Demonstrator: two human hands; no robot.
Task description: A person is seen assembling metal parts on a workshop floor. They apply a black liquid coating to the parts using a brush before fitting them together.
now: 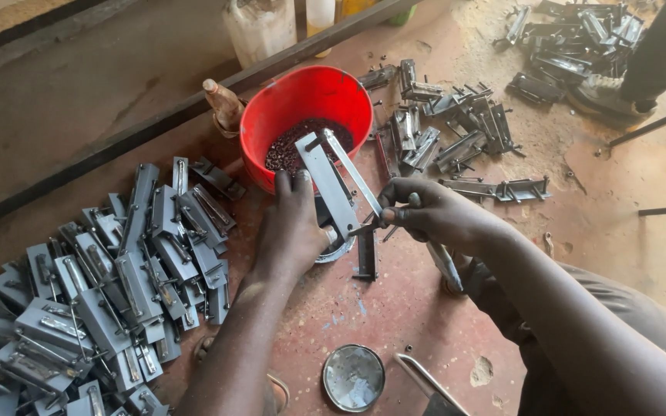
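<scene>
**Two hands holding a metal latch over a red basin**

The left hand (293, 231) grips the flat grey plate of a metal latch (325, 185) from behind, fingers closed round its lower end. The right hand (425, 214) pinches the slim bolt rod (352, 173) beside the plate, fingers drawn together on it. The latch stands tilted in front of the red basin (271, 123), which contains small dark pieces. A large pile of finished latches (109, 285) lies at left; loose parts (456, 131) lie scattered at right. A round tin lid (354, 377) rests on the floor below.
</scene>
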